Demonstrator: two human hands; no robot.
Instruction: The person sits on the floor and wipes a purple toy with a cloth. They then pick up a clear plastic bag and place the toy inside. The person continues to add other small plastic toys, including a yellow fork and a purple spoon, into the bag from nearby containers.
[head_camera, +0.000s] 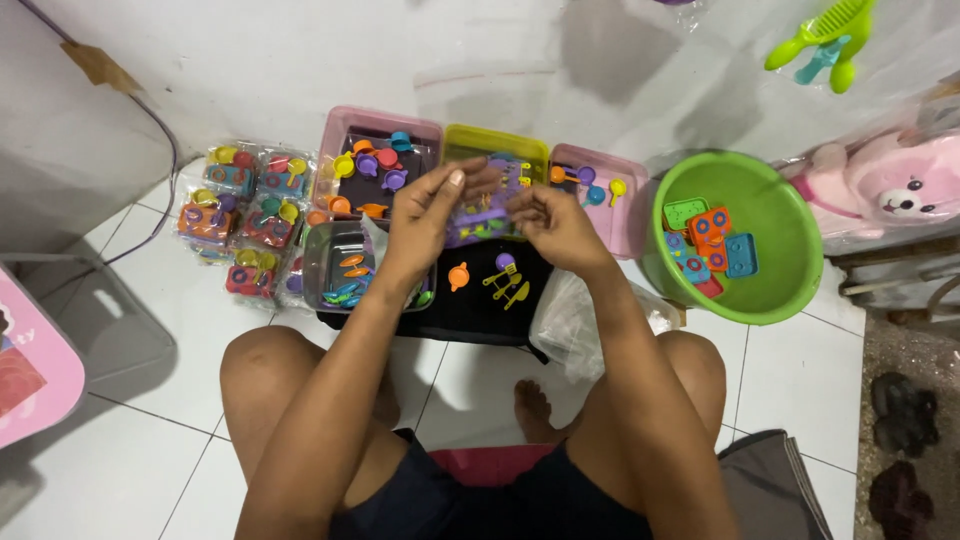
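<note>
Between the two raised hands, a small clear plastic packet (487, 205) of tiny toy kitchenware is held above a black tray (480, 310). The left hand (425, 215) pinches the packet's left edge, thumb pressed against fingertips. The right hand (555, 225) closes on its right edge in the same way. Purple and yellow pieces show through the plastic; exactly what they are is too small to tell.

Directly below the grip, loose pieces lie on the black tray: an orange toy pan (458, 275), a purple toy spoon (505, 262) and yellow toy cutlery (510, 290). Just left of the grip, a grey tub (320, 270) holds more small utensils. Beyond the grip, against the white wall, stand a pink tub (335, 130) of coloured toy cups, a yellow-green tub (495, 140) and another pink tub (625, 215). Further left, finished packets (245, 215) lie in a pile on the white tiled floor. To the right of the grip sits a green basin (790, 250) holding toy stoves in orange, blue and green. A crumpled clear bag (570, 320) lies under the right forearm.

The hold is a light pinch on thin, slippery plastic. If either side slips or the packet tips, the small pieces could likely spill out and scatter among the loose ones below, mixing sets. Pulling the edges too hard could tear the film.
</note>
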